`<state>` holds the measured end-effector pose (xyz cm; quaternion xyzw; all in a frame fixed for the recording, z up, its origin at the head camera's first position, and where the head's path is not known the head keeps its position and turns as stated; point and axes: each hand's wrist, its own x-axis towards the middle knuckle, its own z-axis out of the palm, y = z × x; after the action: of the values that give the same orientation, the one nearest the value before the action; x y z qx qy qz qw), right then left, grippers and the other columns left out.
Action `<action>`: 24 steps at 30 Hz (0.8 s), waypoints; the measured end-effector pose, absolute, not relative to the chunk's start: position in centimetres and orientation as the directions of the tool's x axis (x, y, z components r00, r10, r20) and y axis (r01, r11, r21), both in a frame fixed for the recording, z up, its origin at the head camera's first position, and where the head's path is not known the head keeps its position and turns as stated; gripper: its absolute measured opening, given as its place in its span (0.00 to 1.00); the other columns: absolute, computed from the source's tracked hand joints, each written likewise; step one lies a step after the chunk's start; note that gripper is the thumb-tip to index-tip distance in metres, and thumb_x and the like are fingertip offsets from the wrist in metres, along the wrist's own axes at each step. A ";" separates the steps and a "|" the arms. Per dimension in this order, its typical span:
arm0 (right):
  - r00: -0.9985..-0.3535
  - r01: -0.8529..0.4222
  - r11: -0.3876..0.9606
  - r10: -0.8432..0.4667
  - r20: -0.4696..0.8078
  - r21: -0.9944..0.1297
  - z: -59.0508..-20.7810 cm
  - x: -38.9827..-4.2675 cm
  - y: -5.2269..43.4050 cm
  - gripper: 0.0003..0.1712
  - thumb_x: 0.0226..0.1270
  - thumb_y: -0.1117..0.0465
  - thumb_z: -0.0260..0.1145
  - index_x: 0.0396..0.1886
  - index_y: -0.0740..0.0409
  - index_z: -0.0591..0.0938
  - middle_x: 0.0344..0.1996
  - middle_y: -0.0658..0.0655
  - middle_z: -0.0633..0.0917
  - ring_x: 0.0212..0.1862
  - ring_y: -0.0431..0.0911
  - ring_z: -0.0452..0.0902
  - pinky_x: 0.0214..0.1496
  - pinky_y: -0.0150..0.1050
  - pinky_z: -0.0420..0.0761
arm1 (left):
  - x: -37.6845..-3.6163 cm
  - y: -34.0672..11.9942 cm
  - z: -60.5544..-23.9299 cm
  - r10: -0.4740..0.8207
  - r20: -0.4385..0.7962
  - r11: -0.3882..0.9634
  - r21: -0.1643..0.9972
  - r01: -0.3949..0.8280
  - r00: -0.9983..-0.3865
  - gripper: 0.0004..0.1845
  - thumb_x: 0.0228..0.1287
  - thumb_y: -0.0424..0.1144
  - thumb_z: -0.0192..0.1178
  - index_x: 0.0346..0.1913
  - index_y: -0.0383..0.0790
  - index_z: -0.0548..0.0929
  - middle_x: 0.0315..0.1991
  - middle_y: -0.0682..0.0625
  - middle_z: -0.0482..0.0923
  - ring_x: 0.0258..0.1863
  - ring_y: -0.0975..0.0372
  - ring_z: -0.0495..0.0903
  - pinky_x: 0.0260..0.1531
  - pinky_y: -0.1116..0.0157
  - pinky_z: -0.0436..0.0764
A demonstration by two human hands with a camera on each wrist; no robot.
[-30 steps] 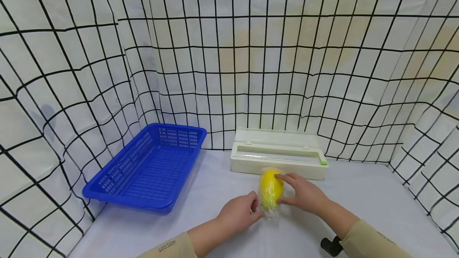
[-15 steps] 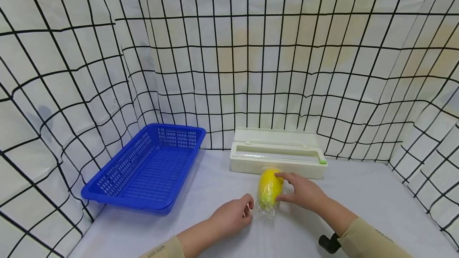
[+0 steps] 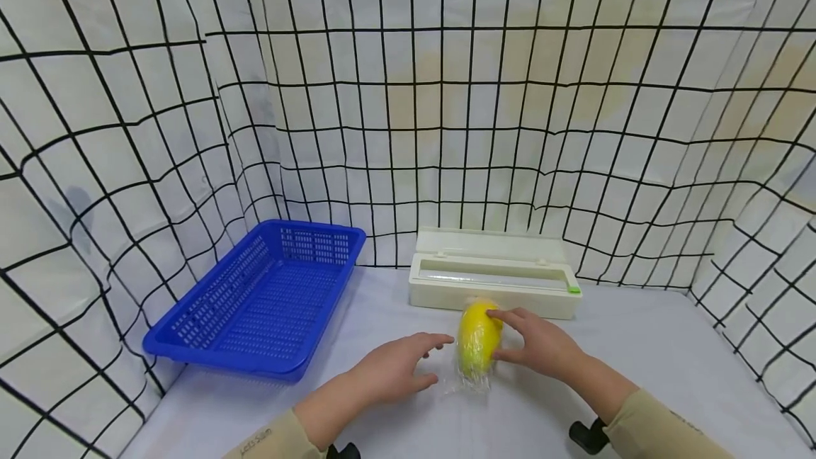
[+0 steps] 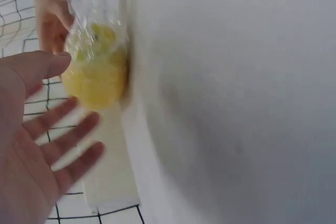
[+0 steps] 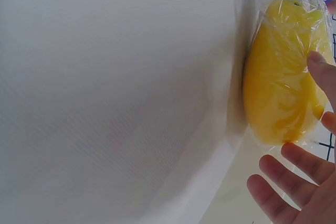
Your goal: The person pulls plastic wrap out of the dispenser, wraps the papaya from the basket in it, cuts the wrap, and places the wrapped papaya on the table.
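A yellow mango point(image 3: 479, 338) in clear cling film lies lengthwise on the white table, its loose film end point(image 3: 473, 382) toward me. My right hand point(image 3: 542, 346) holds it from the right, thumb and index finger on the wrapped fruit. In the right wrist view the thumb point(image 5: 321, 72) lies against the film and the other fingers spread out. My left hand point(image 3: 392, 368) is just left of the mango, fingers apart and holding nothing. The left wrist view shows the left hand point(image 4: 39, 135) close to the fruit; a gap between them is hard to judge there.
Behind the mango stands a white cling film dispenser point(image 3: 497, 296), its lid point(image 3: 491, 243) raised and a roll inside. A blue perforated basket point(image 3: 219, 362) sits at the left. Black grid mesh point(image 3: 440, 126) over white sheeting walls the back and sides.
My left hand has let go of the film end, drawn away to the left and spread its fingers. The right hand stays on the mango, which has barely shifted.
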<state>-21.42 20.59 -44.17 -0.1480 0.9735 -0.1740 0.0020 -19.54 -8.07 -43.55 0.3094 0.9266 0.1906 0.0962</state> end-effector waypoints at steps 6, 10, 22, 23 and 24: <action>-0.940 -0.330 0.862 -0.336 0.052 -0.385 -44.2 -20.9 21.2 0.44 0.51 0.35 0.75 0.68 0.39 0.74 0.58 0.50 0.78 0.52 0.50 0.79 0.48 0.51 0.82 | -21.3 -7.8 -44.2 0.848 0.094 0.511 0.122 0.851 -0.522 0.33 0.61 0.38 0.70 0.68 0.59 0.72 0.71 0.57 0.66 0.70 0.61 0.66 0.67 0.59 0.68; -0.922 -0.381 0.843 -0.376 0.092 -0.380 -44.3 -20.2 21.8 0.38 0.53 0.41 0.77 0.64 0.43 0.76 0.56 0.49 0.79 0.51 0.49 0.79 0.49 0.49 0.82 | -21.9 -7.0 -44.5 0.899 0.081 0.432 0.006 0.902 -0.431 0.36 0.58 0.38 0.73 0.68 0.61 0.71 0.75 0.58 0.59 0.75 0.61 0.56 0.70 0.57 0.62; -0.903 -0.328 0.830 -0.415 -0.108 -0.452 -44.3 -17.6 21.3 0.16 0.53 0.40 0.76 0.32 0.42 0.83 0.27 0.40 0.77 0.30 0.39 0.70 0.33 0.37 0.74 | -22.8 -5.7 -45.3 0.889 0.081 0.453 0.004 0.892 -0.452 0.43 0.58 0.45 0.73 0.73 0.67 0.64 0.77 0.56 0.55 0.73 0.61 0.59 0.69 0.57 0.65; -0.905 -0.313 0.835 -0.407 -0.124 -0.453 -44.4 -17.4 21.2 0.16 0.53 0.40 0.76 0.32 0.42 0.84 0.27 0.40 0.77 0.30 0.39 0.70 0.33 0.37 0.74 | -22.8 -5.6 -45.3 0.887 0.081 0.455 0.006 0.891 -0.454 0.43 0.58 0.45 0.73 0.73 0.66 0.64 0.77 0.56 0.55 0.73 0.60 0.59 0.69 0.58 0.65; -0.907 -0.305 0.839 -0.400 -0.132 -0.451 -44.6 -17.3 21.1 0.17 0.53 0.39 0.76 0.32 0.43 0.84 0.26 0.40 0.77 0.30 0.39 0.70 0.33 0.37 0.74 | -22.8 -5.6 -45.3 0.885 0.081 0.459 0.010 0.889 -0.458 0.42 0.58 0.45 0.73 0.73 0.66 0.64 0.77 0.56 0.55 0.73 0.60 0.59 0.69 0.58 0.65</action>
<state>-17.25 21.10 -44.57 -0.1852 0.9524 -0.2151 0.1109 -22.75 -5.56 -45.31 0.5197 0.8534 0.0255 -0.0319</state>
